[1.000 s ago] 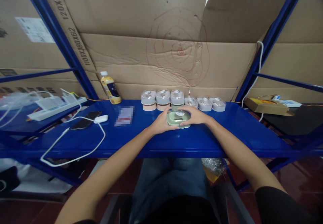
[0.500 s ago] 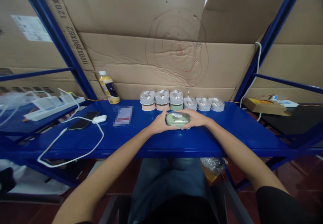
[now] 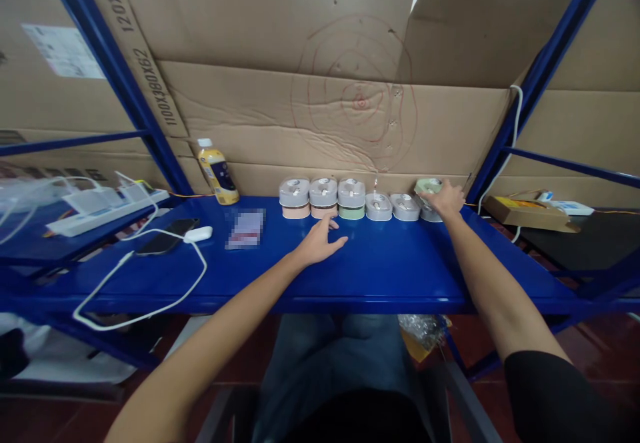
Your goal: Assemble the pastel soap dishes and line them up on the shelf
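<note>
My right hand [image 3: 447, 198] is closed round a small oval green lidded box [image 3: 427, 186] at the right end of the back row. The green box is tilted above a grey oval box [image 3: 431, 214]; whether they touch I cannot tell. My left hand [image 3: 321, 238] holds nothing, thumb and fingers apart, over the middle of the blue shelf [image 3: 370, 276]. Behind it, boxes are stacked in twos: grey over pink [image 3: 295, 194], grey over a reddish one [image 3: 323, 192], and grey over green [image 3: 351, 194]. Two single grey boxes [image 3: 379, 207] continue the row rightward.
A yellow drink bottle [image 3: 219, 173] stands at the back left. A blurred packet [image 3: 246, 228], a phone [image 3: 167, 236] and a white cable [image 3: 200, 276] lie on the left. A power strip [image 3: 107, 215] is farther left. Blue posts and cardboard [image 3: 240, 110] enclose the back.
My right hand has carried the green box from the front middle to the right end of the row. My left hand has let go of it and stayed near the middle, fingers spread.
</note>
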Demonstrator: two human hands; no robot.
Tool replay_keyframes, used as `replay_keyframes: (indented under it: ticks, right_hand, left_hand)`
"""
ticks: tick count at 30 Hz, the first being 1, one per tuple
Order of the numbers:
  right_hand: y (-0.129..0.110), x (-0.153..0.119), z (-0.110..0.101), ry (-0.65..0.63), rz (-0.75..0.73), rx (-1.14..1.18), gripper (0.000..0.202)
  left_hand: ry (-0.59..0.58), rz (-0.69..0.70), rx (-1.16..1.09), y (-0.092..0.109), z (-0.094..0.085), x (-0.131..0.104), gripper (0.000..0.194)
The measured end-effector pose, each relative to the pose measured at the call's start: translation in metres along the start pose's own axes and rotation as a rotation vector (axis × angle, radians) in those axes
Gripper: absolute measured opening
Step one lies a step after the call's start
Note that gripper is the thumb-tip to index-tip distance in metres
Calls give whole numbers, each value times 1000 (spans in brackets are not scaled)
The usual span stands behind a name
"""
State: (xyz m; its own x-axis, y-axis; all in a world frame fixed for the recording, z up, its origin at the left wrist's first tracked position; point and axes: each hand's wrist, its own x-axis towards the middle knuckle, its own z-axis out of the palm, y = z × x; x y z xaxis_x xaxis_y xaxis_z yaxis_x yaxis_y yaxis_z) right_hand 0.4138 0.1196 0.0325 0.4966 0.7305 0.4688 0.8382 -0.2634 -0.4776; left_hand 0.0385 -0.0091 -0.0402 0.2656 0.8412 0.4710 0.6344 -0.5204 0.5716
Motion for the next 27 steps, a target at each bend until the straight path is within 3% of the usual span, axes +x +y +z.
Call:
replay_keyframes:
  ticks: [3, 7, 10, 13, 15, 19, 23, 27]
  right_hand:
    - [3, 0, 11, -19, -3, -74, 85]
    - [-2, -12, 5, 51, -43, -92, 90]
    - [-17, -32, -2, 113, -385, -78, 77]
    - [-41, -60, 4, -90, -840, -72, 70]
    - [-56, -80, 12, -239, -959, -111, 73]
    - [-69, -112, 16, -371, -929, -207, 79]
    - [-68, -132, -10, -363, -879, -181, 70]
    - [-75, -141, -33, -380, -578, -206, 82]
  left_hand:
    - [3, 0, 12, 1, -2, -1, 63]
    - [-2, -10, 26, 2, -4, -1, 64]
    - [-9, -1, 39, 1, -3, -1, 63]
    - [-8, 7, 48, 0, -3, -1, 63]
    - [-5, 4, 50, 0, -3, -1, 62]
    - [2, 0, 48, 0, -3, -2, 62]
    - [6, 19, 50, 0, -2, -2, 62]
    - [11, 27, 44, 2, -3, -2, 63]
